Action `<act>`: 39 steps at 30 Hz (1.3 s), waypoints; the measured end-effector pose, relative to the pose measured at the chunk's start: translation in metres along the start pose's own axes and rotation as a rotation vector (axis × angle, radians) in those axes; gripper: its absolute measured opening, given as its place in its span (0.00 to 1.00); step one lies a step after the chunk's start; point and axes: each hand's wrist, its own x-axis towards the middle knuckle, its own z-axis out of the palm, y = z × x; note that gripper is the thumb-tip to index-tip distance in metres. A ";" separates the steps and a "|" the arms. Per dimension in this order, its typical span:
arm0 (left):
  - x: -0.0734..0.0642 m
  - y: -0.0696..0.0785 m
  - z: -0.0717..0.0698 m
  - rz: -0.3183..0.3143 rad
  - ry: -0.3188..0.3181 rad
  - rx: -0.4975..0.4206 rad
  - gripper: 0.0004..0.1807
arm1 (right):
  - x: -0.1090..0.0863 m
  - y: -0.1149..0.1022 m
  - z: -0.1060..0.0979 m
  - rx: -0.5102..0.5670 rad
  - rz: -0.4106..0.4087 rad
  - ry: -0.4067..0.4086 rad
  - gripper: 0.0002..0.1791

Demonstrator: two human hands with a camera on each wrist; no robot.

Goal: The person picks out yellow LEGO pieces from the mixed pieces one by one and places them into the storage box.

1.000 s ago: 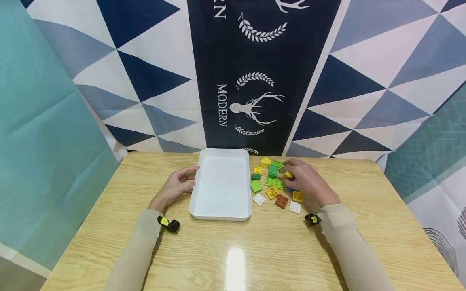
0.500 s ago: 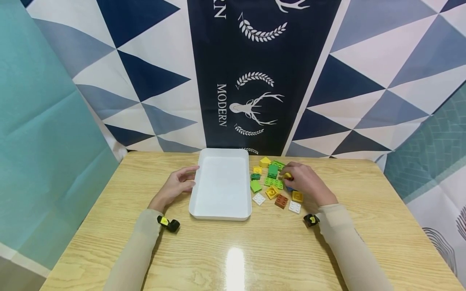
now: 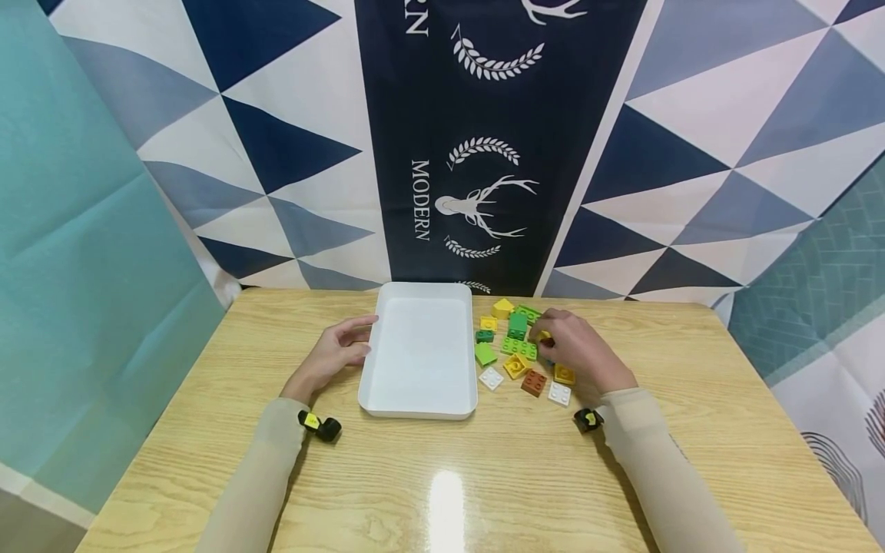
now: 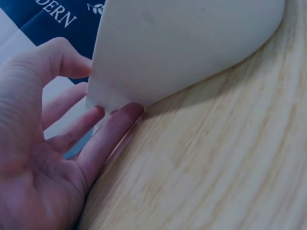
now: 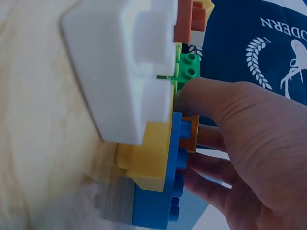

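My left hand [image 3: 336, 352] is at the left side of a shallow white tray [image 3: 366, 384]. In the left wrist view its loosely bent fingers touch the tray's outer wall [image 4: 158, 57]. My right hand [image 3: 570, 338] is over the right part of a group of toy building bricks. Its thumb and fingers pinch a yellow brick [image 3: 545, 336], mostly hidden by the hand; in the right wrist view this brick [image 5: 191, 134] looks orange-yellow. A blue brick [image 5: 158, 203] stands just below those fingers. Beside it are a yellow brick [image 5: 151, 158] and, nearer the camera, a white brick [image 5: 103, 67].
Between tray and right hand lie green bricks [image 3: 517, 326], a light green plate-like brick [image 3: 518, 348], a brown brick [image 3: 534, 382] and white bricks [image 3: 492, 378]. The wooden table [image 3: 387, 484] ends at a patterned backdrop [image 3: 477, 230] behind the tray.
My right hand has shifted slightly left, and less of the yellow brick shows between its fingers. The left hand stays at the tray's edge.
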 end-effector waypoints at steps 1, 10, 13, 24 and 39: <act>0.000 0.000 0.000 0.002 -0.002 -0.002 0.36 | 0.000 0.000 0.001 -0.001 0.000 0.000 0.10; 0.002 -0.003 -0.001 0.002 -0.002 0.002 0.37 | 0.000 0.002 0.001 -0.013 0.002 0.001 0.10; 0.001 -0.003 -0.001 0.001 0.003 0.000 0.37 | 0.000 0.002 0.001 -0.003 0.010 0.000 0.10; 0.001 -0.001 0.000 0.005 -0.004 -0.009 0.37 | -0.003 0.002 -0.002 0.023 0.025 0.002 0.11; 0.002 -0.004 0.000 -0.005 0.006 -0.004 0.37 | 0.002 -0.002 -0.001 0.019 -0.016 0.015 0.11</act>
